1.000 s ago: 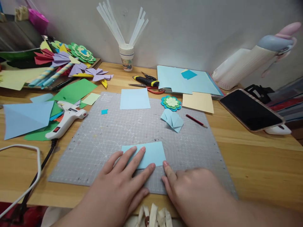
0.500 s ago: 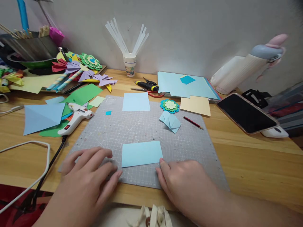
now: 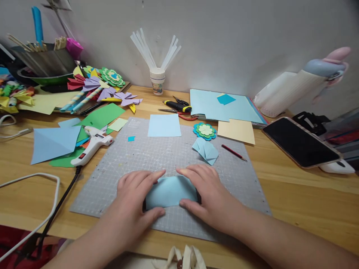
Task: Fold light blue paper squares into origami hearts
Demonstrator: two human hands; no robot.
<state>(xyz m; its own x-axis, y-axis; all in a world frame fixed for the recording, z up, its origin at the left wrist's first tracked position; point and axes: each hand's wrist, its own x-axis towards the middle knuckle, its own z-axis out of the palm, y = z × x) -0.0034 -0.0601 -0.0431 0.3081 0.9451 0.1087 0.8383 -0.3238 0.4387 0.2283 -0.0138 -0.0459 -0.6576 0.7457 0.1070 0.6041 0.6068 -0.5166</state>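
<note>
A light blue folded paper lies near the front of the grey cutting mat. My left hand spans its left end, fingers at the far edge and thumb by the near edge. On the right end, my right hand holds it the same way, thumb on the near edge. Beyond the hands sit a flat blue square of paper, a fan-folded light blue paper and a layered paper flower.
A white glue gun rests on green and blue paper sheets at the left. A pencil lies on the mat's right side. Scissors, a cutter and a paper stack are at the back, a phone at the right.
My left hand has moved right onto the paper's left end. My right hand has shifted up and spread around the right end. The view has tilted slightly.
</note>
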